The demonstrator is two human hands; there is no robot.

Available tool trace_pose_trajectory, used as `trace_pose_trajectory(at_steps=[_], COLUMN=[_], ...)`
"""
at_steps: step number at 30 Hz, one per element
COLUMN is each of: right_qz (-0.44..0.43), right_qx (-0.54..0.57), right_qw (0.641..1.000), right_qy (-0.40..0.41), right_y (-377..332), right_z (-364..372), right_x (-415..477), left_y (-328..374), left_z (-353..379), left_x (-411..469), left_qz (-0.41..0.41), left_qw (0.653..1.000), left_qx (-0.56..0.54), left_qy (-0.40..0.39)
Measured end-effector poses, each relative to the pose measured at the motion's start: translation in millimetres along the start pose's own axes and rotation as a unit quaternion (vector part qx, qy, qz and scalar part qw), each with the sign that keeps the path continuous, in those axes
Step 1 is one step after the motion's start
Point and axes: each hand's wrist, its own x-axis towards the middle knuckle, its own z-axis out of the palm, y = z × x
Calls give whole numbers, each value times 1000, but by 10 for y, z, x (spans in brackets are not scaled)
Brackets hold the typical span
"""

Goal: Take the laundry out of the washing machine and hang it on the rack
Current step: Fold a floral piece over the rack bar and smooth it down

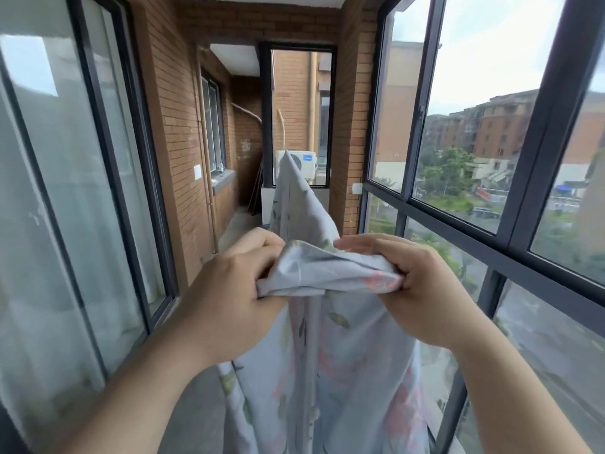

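Gripping bunched edge of floral sheet (330, 365) at ctr: L hand (229, 290) at 9 o'clock of bunch, R hand (425, 290) at 3 o'clock, both curled round fabric. Rest hangs toward 6 o'clock; far end peaks toward 12 o'clock.

Two arms show in the lower half of the frame: the left arm (131, 388) at lower left, the right arm (510, 381) at lower right. Both are bare from the frame's edge to the wrist. The left hand (226, 290) and right hand (425, 286), near the centre, are bare too — knuckles and finger backs show, slightly blurred.
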Motion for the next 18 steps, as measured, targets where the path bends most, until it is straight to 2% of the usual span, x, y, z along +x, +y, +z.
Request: trace_pose_trajectory(at_steps=[5,9,13,18], right_qz=[16,36,35,24], right_qx=[13,19,37,27], right_qw=[999,999,999,999], right_qy=[29,26,-7,-19], right_y=[84,97,113,122], right_z=[81,148,181,231], right_x=[74,240,347,391], left_y=[-47,-110,-256,-319], left_z=[72,143,136,208], left_x=[116,216,274,325], left_qz=[22,-7,-53,-51], left_qw=[998,994,992,992], left_qx=[-64,-101,-95,-81], left_qy=[5,42,69,77])
